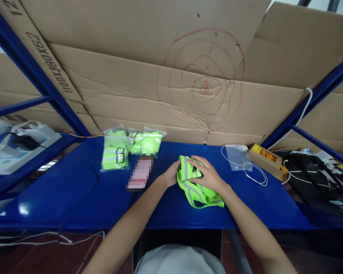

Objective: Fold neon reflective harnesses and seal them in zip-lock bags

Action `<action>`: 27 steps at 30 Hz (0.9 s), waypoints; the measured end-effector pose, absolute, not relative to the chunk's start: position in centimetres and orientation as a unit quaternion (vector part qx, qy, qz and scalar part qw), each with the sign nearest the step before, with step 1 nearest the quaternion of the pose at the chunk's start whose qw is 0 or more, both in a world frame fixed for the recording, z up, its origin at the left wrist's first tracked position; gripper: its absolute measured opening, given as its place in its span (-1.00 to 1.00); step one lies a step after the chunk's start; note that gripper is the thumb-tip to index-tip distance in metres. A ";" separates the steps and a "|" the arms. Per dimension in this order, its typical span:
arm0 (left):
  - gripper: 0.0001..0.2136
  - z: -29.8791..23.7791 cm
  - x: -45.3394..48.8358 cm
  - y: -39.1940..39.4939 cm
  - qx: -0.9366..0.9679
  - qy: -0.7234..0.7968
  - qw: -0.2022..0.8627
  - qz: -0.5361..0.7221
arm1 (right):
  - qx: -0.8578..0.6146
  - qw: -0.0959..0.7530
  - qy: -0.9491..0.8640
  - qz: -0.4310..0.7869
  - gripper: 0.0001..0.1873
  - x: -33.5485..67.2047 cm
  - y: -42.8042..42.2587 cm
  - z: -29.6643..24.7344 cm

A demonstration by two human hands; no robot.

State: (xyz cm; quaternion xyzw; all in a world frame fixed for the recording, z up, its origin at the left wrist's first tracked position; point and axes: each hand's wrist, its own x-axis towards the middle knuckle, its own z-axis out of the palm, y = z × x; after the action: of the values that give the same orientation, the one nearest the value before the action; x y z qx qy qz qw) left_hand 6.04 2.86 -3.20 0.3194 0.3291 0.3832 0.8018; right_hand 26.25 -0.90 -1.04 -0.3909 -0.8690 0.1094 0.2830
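Note:
A neon-green reflective strap [198, 196] with silver stripes is bundled in loops near the middle of the blue table. My left hand [172, 174] grips the bundle's left edge, its fingertips hidden behind the fabric. Over the top and right side, my right hand [207, 175] curls its fingers around the folded part. A dark piece, perhaps a buckle, shows between the folds under the right hand. Loose loops of the strap hang down and rest on the tabletop below both hands.
Clear bags [114, 152] of similar green straps lie at the back left, beside a blurred pink phone-like object [140, 173]. An empty plastic bag [239, 157], white cable [260, 177] and cardboard box [267, 161] with orange contents sit right. A black bag [314, 179] lies beyond. Cardboard [131, 87] backs the blue table [103, 201].

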 end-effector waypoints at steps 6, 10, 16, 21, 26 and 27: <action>-0.69 -2.9 6.3 2.5 0.311 0.339 0.818 0.347 | -0.373 0.301 -0.863 0.160 -0.25 26.8 -0.7 -0.6; -0.66 -2.4 6.0 2.1 0.318 0.345 0.826 0.313 | -0.362 0.310 -0.859 0.188 -0.23 26.6 -1.0 -0.2; -0.60 -2.0 6.0 1.0 0.344 0.343 0.828 0.279 | -0.389 0.414 -0.765 0.302 -0.45 25.8 -1.7 0.6; -0.42 -1.3 6.4 0.7 0.399 0.339 0.808 0.272 | -0.463 0.498 -0.639 0.360 -0.66 25.8 -1.2 0.4; -0.22 0.8 5.0 -0.1 0.506 0.342 0.706 0.360 | -0.507 0.496 -0.498 0.500 -0.44 26.2 -0.1 -0.3; -0.14 1.3 4.5 -0.4 0.557 0.342 0.653 0.382 | -0.507 0.481 -0.478 0.532 -0.42 26.2 0.1 -0.4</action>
State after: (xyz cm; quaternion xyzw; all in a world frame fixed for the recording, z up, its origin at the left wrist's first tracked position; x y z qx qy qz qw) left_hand 4.53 -0.41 1.28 0.5570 0.3424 0.3819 0.6532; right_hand 26.24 0.09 -0.40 -0.5071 -0.4776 0.5321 0.4813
